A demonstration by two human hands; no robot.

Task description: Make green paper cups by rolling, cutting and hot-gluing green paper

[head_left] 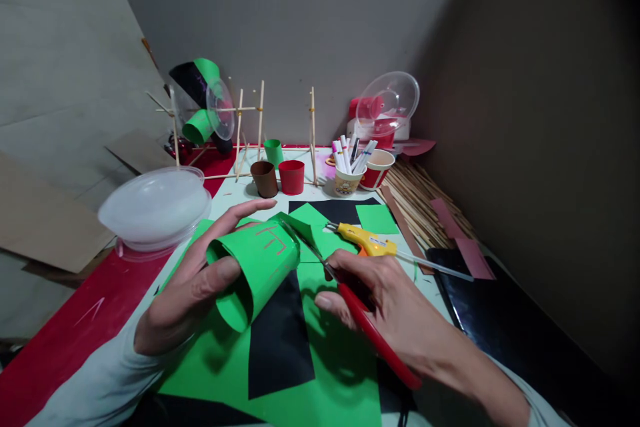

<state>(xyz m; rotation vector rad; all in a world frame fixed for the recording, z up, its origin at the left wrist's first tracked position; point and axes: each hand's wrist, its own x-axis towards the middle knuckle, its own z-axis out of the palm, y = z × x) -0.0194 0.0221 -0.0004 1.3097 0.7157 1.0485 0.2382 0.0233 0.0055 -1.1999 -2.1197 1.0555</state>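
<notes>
My left hand grips a green paper cup lying on its side, thumb at the open rim and fingers behind it. Reddish pencil-like marks show on the cup's wall. In my right hand are red-handled scissors, their blades at the cup's far end, where a green paper flap sticks out. Whether the blades are closed on the paper, I cannot tell. Beneath both hands lie green paper sheets and a black paper piece.
Beyond my right hand lies a yellow glue gun. Small brown and red cups stand before a stick frame. Markers fill a paper cup. Plastic lids are at left, wooden sticks at right.
</notes>
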